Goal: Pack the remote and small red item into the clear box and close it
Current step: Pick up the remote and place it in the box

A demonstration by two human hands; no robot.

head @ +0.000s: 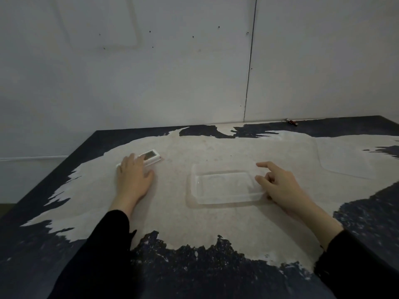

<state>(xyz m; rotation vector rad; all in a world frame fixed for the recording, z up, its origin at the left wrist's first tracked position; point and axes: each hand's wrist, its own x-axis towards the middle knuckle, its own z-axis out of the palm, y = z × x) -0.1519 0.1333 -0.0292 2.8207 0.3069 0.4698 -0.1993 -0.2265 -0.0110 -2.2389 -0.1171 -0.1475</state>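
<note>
A white remote (151,157) with a small grey screen lies on the table at the left. My left hand (133,178) rests flat on its near end, fingers spread over it. The clear box (194,190) sits open in the middle of the table, with nothing in it. My right hand (278,184) touches the box's right rim, fingers loosely curled and index finger extended. A clear lid (349,160) lies flat at the right. The small red item (292,122) lies far back, against the wall.
The table (216,277) is dark with a large worn pale patch across its middle. A white wall stands close behind it. The table's left edge runs diagonally at the left.
</note>
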